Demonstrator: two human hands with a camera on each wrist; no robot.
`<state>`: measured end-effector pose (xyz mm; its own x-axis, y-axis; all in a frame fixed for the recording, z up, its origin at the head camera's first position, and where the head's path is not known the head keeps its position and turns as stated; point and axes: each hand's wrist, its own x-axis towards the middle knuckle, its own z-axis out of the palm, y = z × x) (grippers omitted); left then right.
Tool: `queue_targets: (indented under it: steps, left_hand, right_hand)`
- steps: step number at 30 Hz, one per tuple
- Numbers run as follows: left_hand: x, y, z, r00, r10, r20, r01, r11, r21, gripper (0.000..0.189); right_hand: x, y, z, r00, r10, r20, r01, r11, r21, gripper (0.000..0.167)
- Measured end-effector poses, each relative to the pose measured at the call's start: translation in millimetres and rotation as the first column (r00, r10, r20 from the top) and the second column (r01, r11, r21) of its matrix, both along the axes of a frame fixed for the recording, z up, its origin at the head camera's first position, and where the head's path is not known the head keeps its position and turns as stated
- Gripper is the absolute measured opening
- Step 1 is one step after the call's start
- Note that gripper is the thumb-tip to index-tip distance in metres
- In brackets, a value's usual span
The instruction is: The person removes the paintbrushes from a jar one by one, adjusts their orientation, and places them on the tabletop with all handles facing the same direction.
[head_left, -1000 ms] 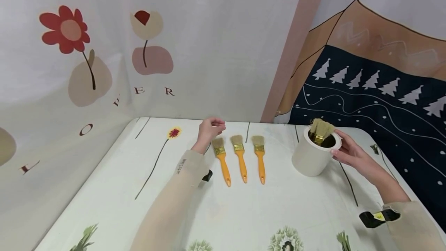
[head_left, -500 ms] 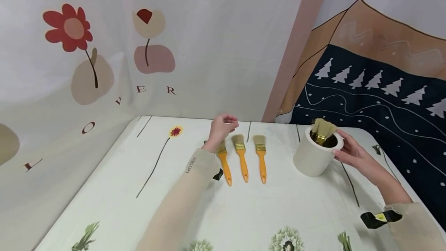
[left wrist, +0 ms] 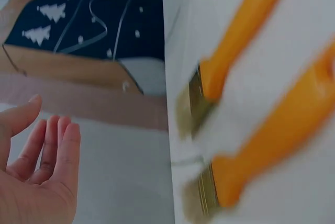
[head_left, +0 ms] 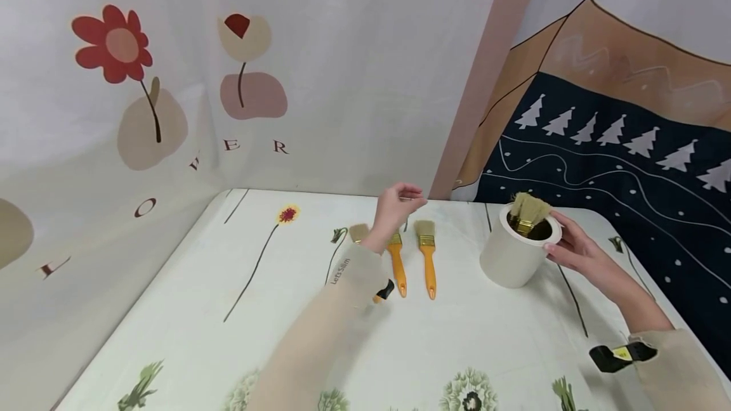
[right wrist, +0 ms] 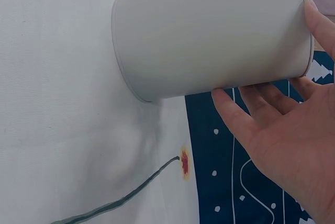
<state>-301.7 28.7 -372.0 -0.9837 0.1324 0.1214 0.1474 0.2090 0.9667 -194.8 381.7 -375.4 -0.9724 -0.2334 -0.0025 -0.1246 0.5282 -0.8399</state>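
Note:
My left hand (head_left: pixel 398 211) hovers over the row of paintbrushes with nothing in it. Its fingers are loosely bent and apart from the thumb in the left wrist view. Beneath it lie three flat brushes with orange handles: the right brush (head_left: pixel 428 262) shows whole, the middle brush (head_left: pixel 398 268) is partly covered, and the left brush (head_left: pixel 358 232) shows mostly its bristles. My right hand (head_left: pixel 585 259) holds the white pot (head_left: pixel 505 259) near its rim, thumb on one side and fingers along the wall. The pot leans slightly. Brush bristles (head_left: pixel 530 209) stick up out of it.
A white cloth with printed flowers covers the table (head_left: pixel 480 335). Behind it hangs a pale curtain (head_left: pixel 354 81) with flower prints. A dark blue printed cloth (head_left: pixel 577 163) with white trees hangs at the right.
My left hand has moved right across the brushes, from left of the row to above the middle and right ones. The right hand stays on the pot, which has hardly moved.

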Motion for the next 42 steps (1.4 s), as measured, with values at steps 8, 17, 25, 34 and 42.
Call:
queue_targets:
  steps: [8,17,25,34,42]
  left_hand:
    - [19.3,50.7,15.4,0.997,-0.059,-0.050,0.060,0.998,0.032,0.024]
    - [36.4,104.4,34.5,0.982,-0.158,-0.107,0.159,0.987,0.006,0.021]
    - [44.3,135.6,37.4,0.984,-0.180,0.003,0.179,0.973,-0.143,0.022]
    - [46.7,157.1,52.5,0.993,-0.111,-0.026,0.084,0.865,-0.494,0.025]
    - [57.0,165.3,46.1,0.985,-0.142,-0.099,0.033,0.715,-0.699,0.032]
  right_hand:
    - [0.5,0.1,-0.7,1.000,-0.011,0.015,0.011,1.000,0.005,0.076]
    - [-0.2,0.2,1.2,1.000,-0.016,0.014,0.016,1.000,0.007,0.076]
    - [2.6,0.2,-1.4,1.000,0.003,0.007,-0.003,1.000,-0.006,0.075]
    - [-1.5,-0.6,1.8,1.000,0.023,-0.010,-0.023,0.999,-0.038,0.076]
    - [3.6,-0.4,-3.5,0.999,0.025,-0.026,-0.026,0.999,-0.038,0.074]
